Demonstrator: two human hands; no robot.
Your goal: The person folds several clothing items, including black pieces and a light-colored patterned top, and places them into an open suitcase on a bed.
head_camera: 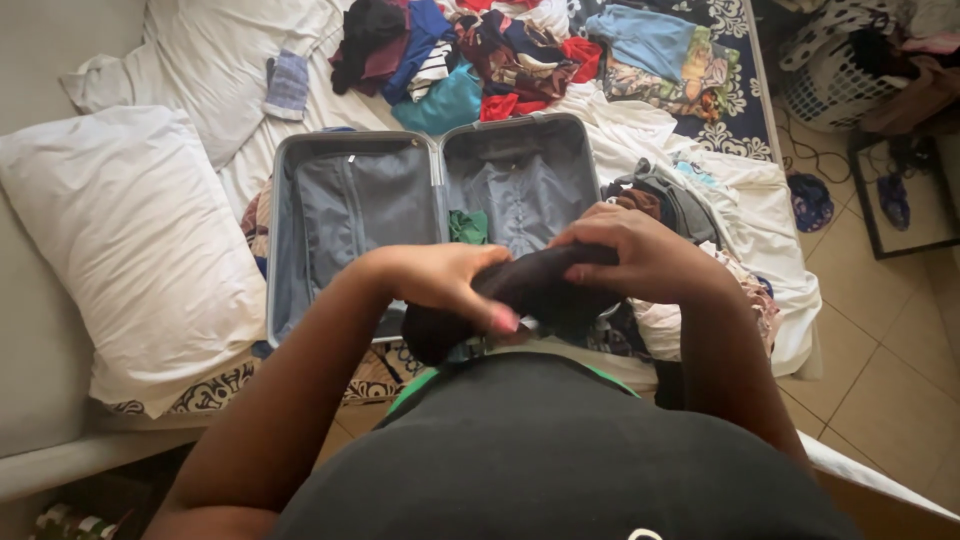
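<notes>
Both hands, left hand (440,285) and right hand (640,255), clench soft dark rolled garment (530,295).

Dark, near-black rolled cloth garment (540,290), pink polish on a nail of the left hand (450,285). Grey hard-shell open suitcase (350,215) with grey lining, small green folded cloth (467,227) inside; plain white pillow (120,250). Mixed heap of clothes (500,50) in red, blue, teal, black and stripes, on navy bedcover with white scroll pattern (735,100).
</notes>
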